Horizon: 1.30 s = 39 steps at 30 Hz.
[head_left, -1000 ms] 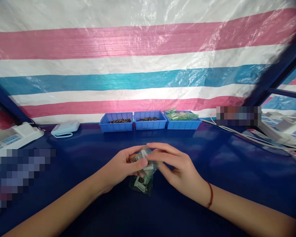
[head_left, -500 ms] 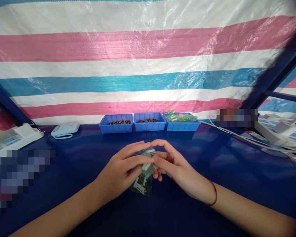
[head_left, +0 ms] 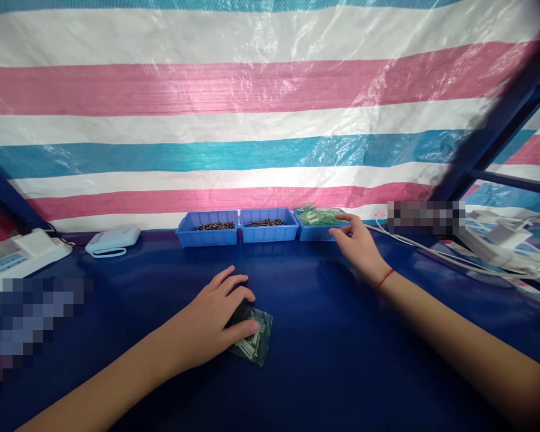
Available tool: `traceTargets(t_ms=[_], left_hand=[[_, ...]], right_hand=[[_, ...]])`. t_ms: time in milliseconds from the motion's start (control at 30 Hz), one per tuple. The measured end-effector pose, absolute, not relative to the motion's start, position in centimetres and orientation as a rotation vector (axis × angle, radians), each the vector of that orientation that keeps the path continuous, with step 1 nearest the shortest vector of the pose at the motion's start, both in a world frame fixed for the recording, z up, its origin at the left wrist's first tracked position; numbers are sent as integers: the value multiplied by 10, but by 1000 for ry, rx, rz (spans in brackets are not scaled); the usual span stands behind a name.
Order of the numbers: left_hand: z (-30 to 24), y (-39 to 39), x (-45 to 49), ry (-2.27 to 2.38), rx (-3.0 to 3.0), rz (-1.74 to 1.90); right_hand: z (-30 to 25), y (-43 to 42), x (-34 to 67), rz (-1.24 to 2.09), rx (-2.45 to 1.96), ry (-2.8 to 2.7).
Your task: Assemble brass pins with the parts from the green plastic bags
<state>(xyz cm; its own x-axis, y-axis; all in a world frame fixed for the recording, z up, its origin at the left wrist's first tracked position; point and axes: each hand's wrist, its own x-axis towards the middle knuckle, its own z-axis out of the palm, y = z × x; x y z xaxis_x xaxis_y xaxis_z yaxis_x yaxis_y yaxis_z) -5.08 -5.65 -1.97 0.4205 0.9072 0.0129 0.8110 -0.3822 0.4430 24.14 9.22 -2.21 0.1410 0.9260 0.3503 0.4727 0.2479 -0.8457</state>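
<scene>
A small clear plastic bag [head_left: 261, 345] with white strip-like pieces in it lies on the dark blue table [head_left: 306, 372], in front of me. Over its left part rests my left hand [head_left: 204, 324], fingers spread and the thumb on top of the bag. My right hand [head_left: 362, 249] is stretched out to the right-hand blue bin [head_left: 315, 233], its thumb and fingers apart at the bin's right end. In that bin sits a heap of greenish plastic bags [head_left: 315, 215] with pale pieces inside. Nothing shows between the right fingers.
Two more blue bins, a left one [head_left: 209, 237] and a middle one [head_left: 269, 234], hold small dark metal pieces. A light blue case [head_left: 114, 241] and a power strip [head_left: 38, 255] are at left. White cables [head_left: 436, 252] run along the right. A striped sheet [head_left: 252, 90] hangs behind.
My right hand has let go of the small bag and moved forward and right to the right-hand bin. The bag now lies lower on the table, my left hand spread over it.
</scene>
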Motion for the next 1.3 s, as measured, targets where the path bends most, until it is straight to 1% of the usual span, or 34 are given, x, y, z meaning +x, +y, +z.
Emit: traceTargets(t_ms=[167,233,300,400,500,567,633,733,800,900,967,1067,1167,1233,1300], left_hand=[[-10,-56,-38,1469,2203,426],[-9,-56,-34,1472,2063,543],[-10,-57,-31,1459,1903,738],[-9,-60,-28,1384,1708,990],[-8,-61,-25,1294,1560,1098],[-10,-57,-25,1246,1416,1160],[-13,-52,-25,1204,1188,1181],[-15,-46,-25,1095,880,975],[-14,-47,-26,986,845,827],[-12,-53,-25,894,969,813],[-13,-55,-26,914,1034,885],[-14,-53,-28,1011,1112,1017],[-15,-52,-32,1193,1347,1145],[-15,-53,-33,1295,1595,1197],[-16,-55,-33,1299,1837,1198]], right_hand=[[-20,46,203,802,-1268,-1757],[-19,23,186,986,-1154,-1988],[-18,2,174,1122,-1066,-2111],[-16,-16,164,1351,-944,-2091],[-15,-19,162,1505,-868,-1950],[-14,-17,163,1409,-867,-1892],[-13,-16,166,1113,-870,-1892],[-12,-18,172,615,-696,-2022],[-11,-20,175,393,-515,-2137],[-13,-21,177,220,-392,-2252],[-16,-22,176,230,-425,-2235],[-21,-25,171,450,-636,-2051],[-21,-29,166,901,-847,-1922],[-20,-31,163,1228,-874,-1879],[-18,-33,160,1466,-842,-1806]])
